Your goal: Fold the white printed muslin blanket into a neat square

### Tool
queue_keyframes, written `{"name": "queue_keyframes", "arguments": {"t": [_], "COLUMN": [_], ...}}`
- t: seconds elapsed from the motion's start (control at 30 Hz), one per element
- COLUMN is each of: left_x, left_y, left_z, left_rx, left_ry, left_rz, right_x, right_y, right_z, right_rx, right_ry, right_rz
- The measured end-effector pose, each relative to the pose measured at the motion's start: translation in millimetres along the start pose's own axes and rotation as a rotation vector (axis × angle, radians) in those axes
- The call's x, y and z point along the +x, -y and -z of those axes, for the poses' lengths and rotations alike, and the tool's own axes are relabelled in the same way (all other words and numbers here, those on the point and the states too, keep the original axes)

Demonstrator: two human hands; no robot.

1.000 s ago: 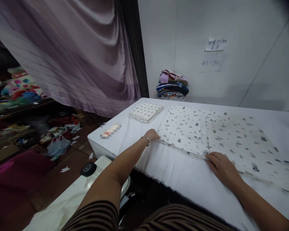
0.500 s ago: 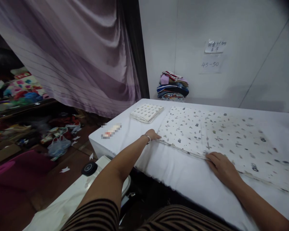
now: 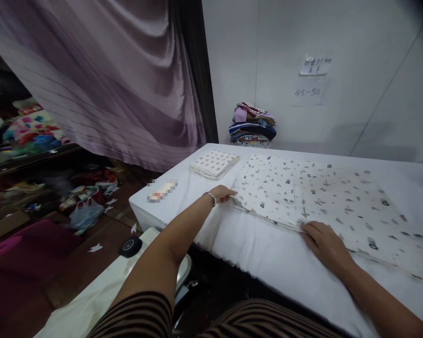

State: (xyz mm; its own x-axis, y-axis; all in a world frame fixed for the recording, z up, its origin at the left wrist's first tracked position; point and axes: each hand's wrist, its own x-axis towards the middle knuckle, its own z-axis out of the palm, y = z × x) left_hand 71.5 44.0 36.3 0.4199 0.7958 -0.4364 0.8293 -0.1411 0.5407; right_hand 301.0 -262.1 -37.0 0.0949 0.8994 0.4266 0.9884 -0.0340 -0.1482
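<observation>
A white cloth printed with small dark figures (image 3: pixel 324 202) lies spread on the white-covered table (image 3: pixel 268 256). My left hand (image 3: pixel 223 193), a bracelet on its wrist, pinches the cloth's near-left corner, which is slightly lifted. My right hand (image 3: pixel 326 244) rests palm down on the cloth's near edge with its fingers together. A smaller folded patterned cloth (image 3: pixel 215 163) lies at the table's far left.
A stack of folded colourful fabrics (image 3: pixel 252 125) sits against the white wall, under paper notes (image 3: pixel 315 65). A purple curtain (image 3: pixel 102 80) hangs at left. Bags and scraps (image 3: pixel 84 211) litter the floor. A white device with a black knob (image 3: pixel 129 246) stands below the table.
My left hand has turned and closed on the cloth's corner, raising it a little. My right hand has stayed in place.
</observation>
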Motion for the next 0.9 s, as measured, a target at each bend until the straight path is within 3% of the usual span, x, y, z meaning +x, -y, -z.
{"name": "queue_keyframes", "arguments": {"t": [0.2, 0.47, 0.9], "left_x": [-5, 1, 7], "left_y": [8, 3, 5], "left_z": [-6.3, -7.7, -13.0], "left_rx": [-0.145, -0.206, 0.026], "left_ry": [0.071, 0.11, 0.003], "left_rz": [0.109, 0.173, 0.114], "right_x": [0, 0, 0], "right_y": [0, -1, -2], "right_z": [0, 0, -1], "right_rx": [0.017, 0.032, 0.04], "right_ry": [0.014, -0.001, -0.009], "right_rz": [-0.005, 0.001, 0.002]}}
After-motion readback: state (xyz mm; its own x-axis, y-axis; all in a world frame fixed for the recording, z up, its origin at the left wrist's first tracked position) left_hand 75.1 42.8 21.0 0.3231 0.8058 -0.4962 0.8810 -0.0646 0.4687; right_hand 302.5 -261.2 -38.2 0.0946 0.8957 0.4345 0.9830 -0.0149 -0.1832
